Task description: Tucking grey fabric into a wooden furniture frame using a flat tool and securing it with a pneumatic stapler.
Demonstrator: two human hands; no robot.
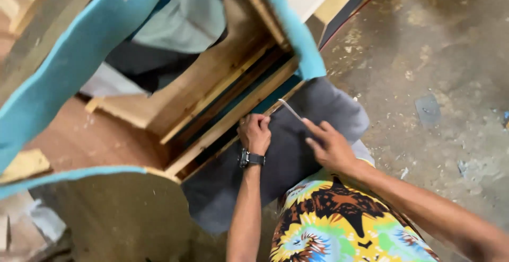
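Two hands | left hand point(255, 132) grip clenched on grey fabric point(297, 151) | right hand point(330, 145) grip pinches thin tool point(290, 110)

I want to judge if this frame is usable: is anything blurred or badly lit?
Head view: left hand fairly sharp; right hand and thin metal tool slightly motion-blurred; teal-edged wooden frame soft, its inside in shadow; concrete floor evenly lit.

The stained concrete floor point(445, 55) carries a wooden furniture frame point(222, 82), grey fabric point(297, 151) and scattered scraps.
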